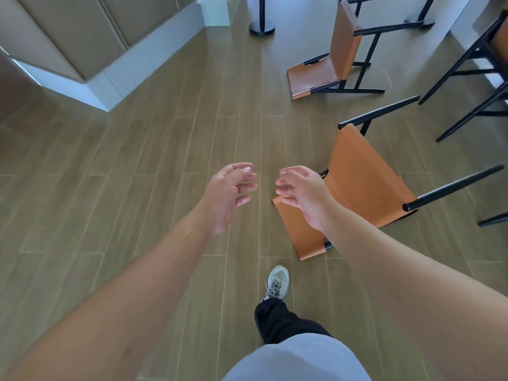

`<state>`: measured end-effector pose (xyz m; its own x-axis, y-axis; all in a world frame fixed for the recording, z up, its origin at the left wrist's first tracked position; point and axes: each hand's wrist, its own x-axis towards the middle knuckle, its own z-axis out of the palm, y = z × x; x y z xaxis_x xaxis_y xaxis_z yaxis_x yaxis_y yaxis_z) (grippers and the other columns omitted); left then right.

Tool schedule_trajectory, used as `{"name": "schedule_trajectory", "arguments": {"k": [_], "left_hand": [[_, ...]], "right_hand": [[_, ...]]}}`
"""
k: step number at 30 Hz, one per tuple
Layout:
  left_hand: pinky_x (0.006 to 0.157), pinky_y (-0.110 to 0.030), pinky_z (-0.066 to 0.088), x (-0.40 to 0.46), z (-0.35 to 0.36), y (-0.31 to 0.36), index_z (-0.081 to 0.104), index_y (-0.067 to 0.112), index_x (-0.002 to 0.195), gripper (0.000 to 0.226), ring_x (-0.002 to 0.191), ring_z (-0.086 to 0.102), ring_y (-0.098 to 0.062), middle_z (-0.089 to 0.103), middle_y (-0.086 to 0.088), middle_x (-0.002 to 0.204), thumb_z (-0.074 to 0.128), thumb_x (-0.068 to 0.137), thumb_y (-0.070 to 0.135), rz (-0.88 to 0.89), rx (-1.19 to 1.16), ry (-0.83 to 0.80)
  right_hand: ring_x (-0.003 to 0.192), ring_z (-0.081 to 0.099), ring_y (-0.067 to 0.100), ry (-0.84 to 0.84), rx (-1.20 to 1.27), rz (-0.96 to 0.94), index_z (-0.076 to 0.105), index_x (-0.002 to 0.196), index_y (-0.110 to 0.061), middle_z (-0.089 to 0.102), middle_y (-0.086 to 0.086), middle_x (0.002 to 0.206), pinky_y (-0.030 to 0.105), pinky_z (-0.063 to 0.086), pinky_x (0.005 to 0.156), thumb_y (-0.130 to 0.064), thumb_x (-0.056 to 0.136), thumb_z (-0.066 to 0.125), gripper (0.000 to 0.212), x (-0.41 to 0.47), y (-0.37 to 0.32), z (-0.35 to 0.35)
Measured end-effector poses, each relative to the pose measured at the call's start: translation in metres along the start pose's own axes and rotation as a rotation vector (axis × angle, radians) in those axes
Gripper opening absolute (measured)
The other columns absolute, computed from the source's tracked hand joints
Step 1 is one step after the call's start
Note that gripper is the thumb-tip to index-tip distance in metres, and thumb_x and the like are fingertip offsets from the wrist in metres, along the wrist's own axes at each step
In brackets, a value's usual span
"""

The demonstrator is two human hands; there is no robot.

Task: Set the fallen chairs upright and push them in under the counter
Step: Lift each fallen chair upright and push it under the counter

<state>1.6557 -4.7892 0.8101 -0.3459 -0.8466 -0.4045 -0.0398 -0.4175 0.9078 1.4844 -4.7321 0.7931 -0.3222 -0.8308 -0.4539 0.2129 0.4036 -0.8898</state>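
Both hands, left hand (pixel 229 192) and right hand (pixel 302 196), hang loose-fingered and empty above the nearer tan leather black-framed chair (pixel 357 188); it and the farther tan chair (pixel 338 53) lie toppled on the wood-plank floor (pixel 137 174). Nothing righted yet.

Both arms are bare down to the left hand (pixel 229 193) and the right hand (pixel 305 196); no sleeve, watch or ring shows. The person wears a light grey-blue top (pixel 297 358), seen at the bottom edge. One leg is in black trousers (pixel 277 320). The foot has a pale, whitish sneaker (pixel 278 280) with grey laces.
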Motion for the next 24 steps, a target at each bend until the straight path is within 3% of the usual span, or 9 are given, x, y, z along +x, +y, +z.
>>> {"name": "schedule_trajectory", "arguments": {"k": [10, 14, 19, 24], "left_hand": [[0.082, -0.034, 0.047, 0.144, 0.023, 0.076, 0.065, 0.022, 0.112, 0.019, 0.082, 0.067, -0.011, 0.073, 0.006, 0.093, 0.055, 0.096, 0.021, -0.037, 0.137, -0.084], [0.080, -0.031, 0.047, 0.184, 0.050, 0.096, 0.065, 0.021, 0.113, 0.021, 0.080, 0.067, -0.010, 0.072, 0.006, 0.092, 0.055, 0.095, 0.019, -0.037, 0.161, -0.181], [0.079, -0.031, 0.046, 0.228, 0.087, 0.117, 0.067, 0.024, 0.109, 0.030, 0.086, 0.067, -0.012, 0.072, 0.006, 0.096, 0.063, 0.081, 0.033, -0.037, 0.240, -0.332], [0.078, -0.031, 0.048, 0.286, 0.112, 0.128, 0.068, 0.025, 0.109, 0.019, 0.084, 0.070, -0.009, 0.074, 0.009, 0.093, 0.059, 0.093, 0.028, -0.056, 0.306, -0.450]], "right_hand": [[0.097, 0.068, 0.021, 0.125, 0.031, -0.012, 0.063, 0.105, -0.017, 0.069, 0.007, 0.108, 0.034, 0.056, 0.085, -0.022, 0.096, 0.053, 0.014, 0.123, -0.072, -0.017], [0.087, 0.066, 0.015, 0.204, 0.027, -0.040, 0.063, 0.109, -0.013, 0.069, 0.008, 0.108, 0.036, 0.055, 0.087, -0.020, 0.097, 0.052, 0.018, 0.142, -0.100, -0.045], [0.078, 0.062, 0.016, 0.297, 0.118, -0.082, 0.063, 0.108, -0.012, 0.066, 0.007, 0.094, 0.028, 0.056, 0.073, -0.019, 0.096, 0.052, 0.018, 0.164, -0.113, -0.070], [0.075, 0.066, 0.012, 0.444, 0.184, -0.062, 0.065, 0.098, -0.020, 0.070, -0.002, 0.086, 0.026, 0.057, 0.067, -0.024, 0.092, 0.056, 0.011, 0.192, -0.115, -0.082]]}}
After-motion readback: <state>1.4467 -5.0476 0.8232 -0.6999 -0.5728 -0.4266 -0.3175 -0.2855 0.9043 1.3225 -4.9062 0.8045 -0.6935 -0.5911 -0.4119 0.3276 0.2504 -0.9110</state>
